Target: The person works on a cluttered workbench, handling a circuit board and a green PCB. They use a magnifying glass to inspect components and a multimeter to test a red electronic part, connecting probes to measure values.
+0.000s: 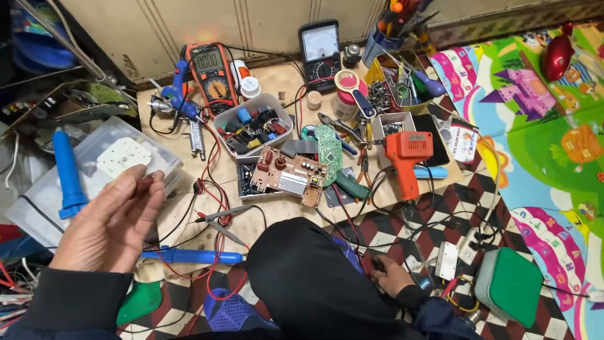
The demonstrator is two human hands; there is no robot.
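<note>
Two of my hands are in view, the left hand (110, 223) raised and the right hand (389, 275) low by the wires. Two meters stand at the wall: one orange-edged digital multimeter (211, 74) and one black analog meter (320, 47). Two circuit boards lie mid-floor, one brown board (287, 175) and one green board (328, 146). One orange soldering gun (407, 157), one blue glue gun (178, 94), one clear tub of parts (253, 123), one cup of tools (389, 31), and two blue handles: blue handle (66, 173), blue-handled tool (192, 256). One green-topped box (508, 284) sits at right.
</note>
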